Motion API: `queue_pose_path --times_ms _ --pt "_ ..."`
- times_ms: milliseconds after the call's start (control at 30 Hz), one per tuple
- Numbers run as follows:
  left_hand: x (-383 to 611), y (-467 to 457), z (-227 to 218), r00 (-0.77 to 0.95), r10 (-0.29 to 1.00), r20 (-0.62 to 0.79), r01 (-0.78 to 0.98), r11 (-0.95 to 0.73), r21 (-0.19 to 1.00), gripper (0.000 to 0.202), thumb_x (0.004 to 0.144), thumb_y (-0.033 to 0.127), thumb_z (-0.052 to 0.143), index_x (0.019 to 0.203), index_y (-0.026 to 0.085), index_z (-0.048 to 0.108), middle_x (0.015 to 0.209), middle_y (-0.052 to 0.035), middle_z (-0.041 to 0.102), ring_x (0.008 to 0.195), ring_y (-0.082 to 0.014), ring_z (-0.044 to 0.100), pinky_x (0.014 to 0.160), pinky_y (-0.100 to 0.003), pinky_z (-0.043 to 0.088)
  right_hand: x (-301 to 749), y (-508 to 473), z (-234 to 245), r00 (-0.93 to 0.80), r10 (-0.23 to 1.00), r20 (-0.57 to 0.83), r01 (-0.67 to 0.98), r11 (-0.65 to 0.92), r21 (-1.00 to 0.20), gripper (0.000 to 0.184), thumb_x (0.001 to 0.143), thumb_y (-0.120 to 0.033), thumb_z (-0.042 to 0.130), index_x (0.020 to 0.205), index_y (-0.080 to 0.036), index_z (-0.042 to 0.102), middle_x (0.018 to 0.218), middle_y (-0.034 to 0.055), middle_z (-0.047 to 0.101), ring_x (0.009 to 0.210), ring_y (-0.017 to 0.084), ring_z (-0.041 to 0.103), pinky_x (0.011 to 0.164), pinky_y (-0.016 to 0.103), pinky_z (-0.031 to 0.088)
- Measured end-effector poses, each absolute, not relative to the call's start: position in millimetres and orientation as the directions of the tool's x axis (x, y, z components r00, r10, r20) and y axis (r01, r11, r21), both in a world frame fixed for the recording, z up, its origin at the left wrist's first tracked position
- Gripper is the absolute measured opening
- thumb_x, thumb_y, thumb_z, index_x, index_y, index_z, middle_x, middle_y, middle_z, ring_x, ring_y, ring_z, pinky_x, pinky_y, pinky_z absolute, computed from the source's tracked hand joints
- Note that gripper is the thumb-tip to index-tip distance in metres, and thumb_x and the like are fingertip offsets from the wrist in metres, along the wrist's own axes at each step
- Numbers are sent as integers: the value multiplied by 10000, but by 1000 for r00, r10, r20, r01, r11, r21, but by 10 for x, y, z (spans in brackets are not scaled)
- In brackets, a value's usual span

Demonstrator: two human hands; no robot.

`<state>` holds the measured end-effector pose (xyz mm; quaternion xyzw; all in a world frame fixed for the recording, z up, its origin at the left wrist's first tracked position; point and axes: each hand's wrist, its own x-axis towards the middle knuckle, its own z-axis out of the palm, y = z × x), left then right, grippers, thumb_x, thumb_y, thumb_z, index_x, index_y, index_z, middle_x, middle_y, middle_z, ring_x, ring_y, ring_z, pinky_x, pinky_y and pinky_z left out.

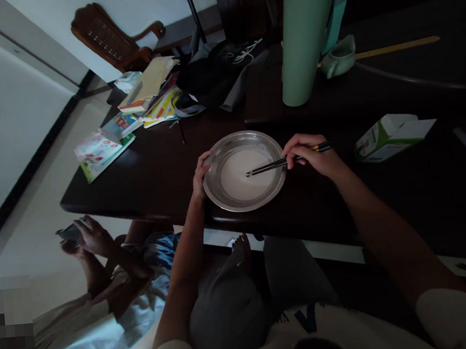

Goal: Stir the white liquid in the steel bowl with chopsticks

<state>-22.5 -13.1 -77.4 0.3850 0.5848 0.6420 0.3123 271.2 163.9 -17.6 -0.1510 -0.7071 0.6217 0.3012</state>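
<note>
Chopsticks (270, 165) are pinched in right fingers (301, 152) while left fingers (201, 169) grip the bowl (246, 203), carton print (369, 139) seeming illegible.

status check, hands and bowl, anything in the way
Left hand holding metal bowl at the rim. Right hand gripping chopsticks, tips at the pale liquid. Carton off right, clear of bowl.

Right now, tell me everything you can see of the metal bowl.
The metal bowl is round, wide and silvery, with sloping walls and a thin rim. It sits upright near the edge of the dark table, partly filled with a smooth whitish mixture. The left hand holds its rim; chopsticks in the right hand reach over the opposite side. Whether they touch the rim is unclear.
</note>
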Motion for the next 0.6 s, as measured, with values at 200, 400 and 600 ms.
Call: queue_pose_path --times_ms 200,400,600 --pt "-227 -134 -766 -505 853 136 46 -130 990 393 829 443 640 1186 279 644 1264 -32 638 1148 -268 602 976 -390 484 2675 1586 -191 -826 502 256 -134 268 -954 180 925 -182 536 885 -191 712 780 31 747 631 113 590 565 276 420" --pt "-215 -133 -751 -518 845 131 46 -125 991 386 825 440 646 1173 273 652 1271 -33 630 1160 -271 600 1000 -394 479 2708 1649 -176 -746 615 257 -184 181 -966 185 878 -129 539 793 -182 694 583 -3 662 490 96 518 455 258 329" --pt "-218 -130 -749 -533 837 128 56 -116 992 385 818 429 645 1168 271 662 1262 -36 639 1203 -285 574 1042 -410 462 2673 1587 -184 -826 504 252 -134 259 -957 177 914 -180 540 874 -194 712 765 28 749 637 119 603 553 272 411"
